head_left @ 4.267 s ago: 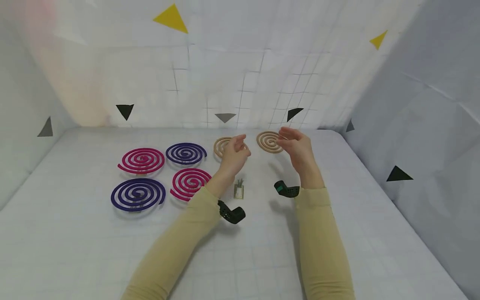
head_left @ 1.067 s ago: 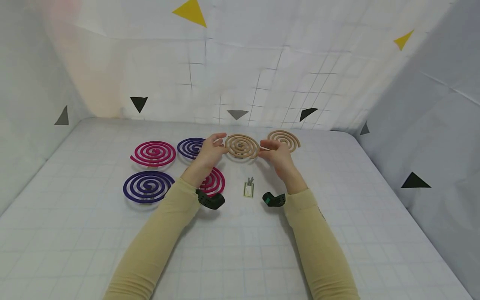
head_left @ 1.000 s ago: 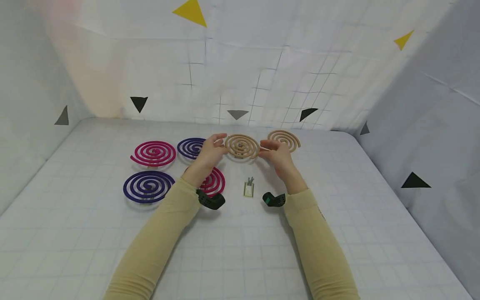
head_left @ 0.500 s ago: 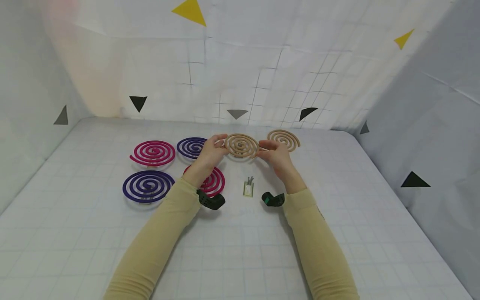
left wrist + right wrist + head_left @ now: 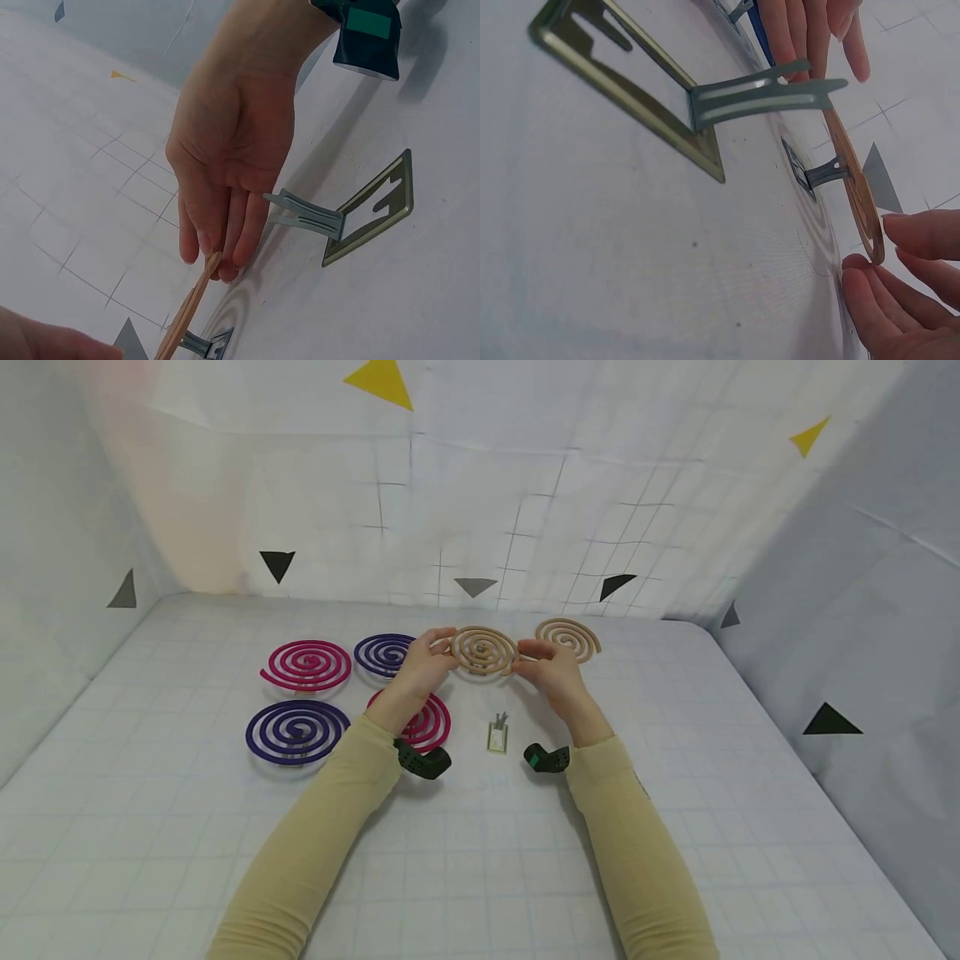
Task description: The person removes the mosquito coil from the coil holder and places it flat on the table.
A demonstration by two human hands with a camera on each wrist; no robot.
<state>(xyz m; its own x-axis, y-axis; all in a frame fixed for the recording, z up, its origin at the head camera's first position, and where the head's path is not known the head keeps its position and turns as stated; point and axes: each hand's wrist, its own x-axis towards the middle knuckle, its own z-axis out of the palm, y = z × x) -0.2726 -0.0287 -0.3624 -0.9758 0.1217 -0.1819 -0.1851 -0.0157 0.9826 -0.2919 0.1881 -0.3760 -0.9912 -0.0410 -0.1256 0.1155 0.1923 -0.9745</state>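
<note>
Both hands are at the rim of a tan mosquito coil [image 5: 483, 650], which lies level on a small metal stand [image 5: 826, 174] at the back middle of the table. My left hand [image 5: 422, 672] pinches its left edge and my right hand [image 5: 558, 678] its right edge, thumb above and fingers below. In the right wrist view, the right thumb [image 5: 922, 234] lies over the coil's edge. The left wrist view shows the right palm facing in. A second tan coil [image 5: 585, 637] lies behind my right hand. A bare metal stand [image 5: 497, 737] with raised prongs sits nearer to me.
To the left are two pink coils [image 5: 306, 665] and two dark blue coils [image 5: 297, 732] on stands, some partly behind my left hand and forearm. White walls surround the table [image 5: 480, 868] at the back and sides, marked with triangles.
Since the oldest frame, my left hand has moved from over the tan coil to its left side, and my right hand has moved left to its right edge. Lately, both have barely moved.
</note>
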